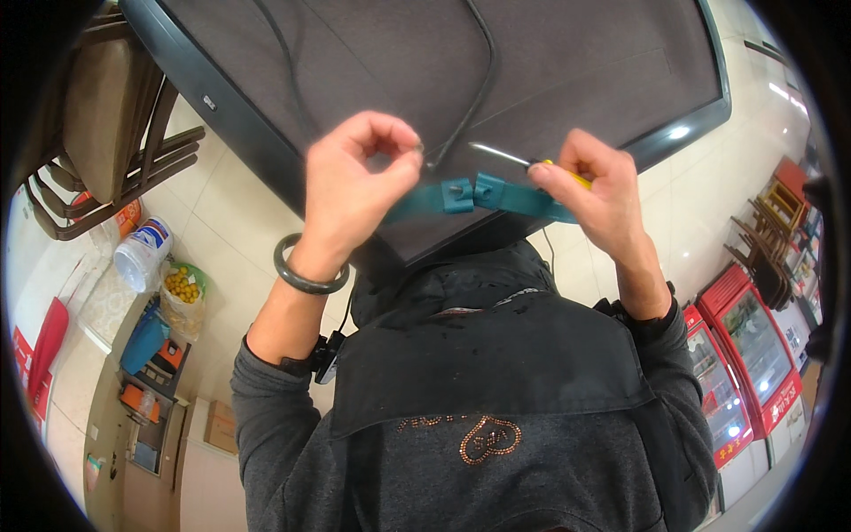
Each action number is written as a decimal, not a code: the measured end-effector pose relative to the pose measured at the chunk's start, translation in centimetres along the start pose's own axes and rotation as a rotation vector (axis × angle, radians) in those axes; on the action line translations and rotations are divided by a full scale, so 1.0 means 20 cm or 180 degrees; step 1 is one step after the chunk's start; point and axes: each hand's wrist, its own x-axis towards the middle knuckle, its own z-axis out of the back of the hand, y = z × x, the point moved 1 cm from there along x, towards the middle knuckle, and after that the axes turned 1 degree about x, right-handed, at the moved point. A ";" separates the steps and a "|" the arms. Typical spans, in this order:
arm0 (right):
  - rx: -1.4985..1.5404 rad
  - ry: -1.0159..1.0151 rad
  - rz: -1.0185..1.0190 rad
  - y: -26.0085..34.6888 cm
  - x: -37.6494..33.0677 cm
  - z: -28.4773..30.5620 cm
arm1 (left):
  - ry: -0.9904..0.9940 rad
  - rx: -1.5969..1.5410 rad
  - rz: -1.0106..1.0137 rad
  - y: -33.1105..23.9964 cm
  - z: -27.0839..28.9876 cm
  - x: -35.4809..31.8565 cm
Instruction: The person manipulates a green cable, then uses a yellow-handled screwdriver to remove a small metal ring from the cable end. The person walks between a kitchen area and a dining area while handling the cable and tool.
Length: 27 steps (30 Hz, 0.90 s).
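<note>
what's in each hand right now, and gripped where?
Right hand: screwdriver, held by its yellow handle, metal tip pointing left. Left hand: thumb and forefinger pinched together above the teal bracket; anything between them is too small to tell.

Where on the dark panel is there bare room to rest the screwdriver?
Bare patches on the large dark grey panel: the upper right, between the black cable and the teal rim, and the upper left beyond the thinner cable. Crowded at the near edge: the left hand, the teal plastic bracket and the right hand gripping the yellow-handled screwdriver.
</note>
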 end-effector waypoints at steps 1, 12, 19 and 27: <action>-0.0141 0.0020 0.0180 0.03 0.02 -0.01 | 0.0025 0.0010 -0.0034 -0.02 0.00 0.00; -0.1058 0.0056 0.0769 0.15 0.09 -0.08 | 0.0050 0.0129 -0.0190 -0.07 0.03 -0.01; -0.1002 -0.0062 0.0570 0.17 0.07 -0.09 | -0.0086 0.0744 -0.1076 -0.08 0.02 -0.01; -0.0529 -0.0117 0.0396 0.16 0.06 -0.12 | -0.0101 0.0771 -0.1488 -0.12 0.04 0.00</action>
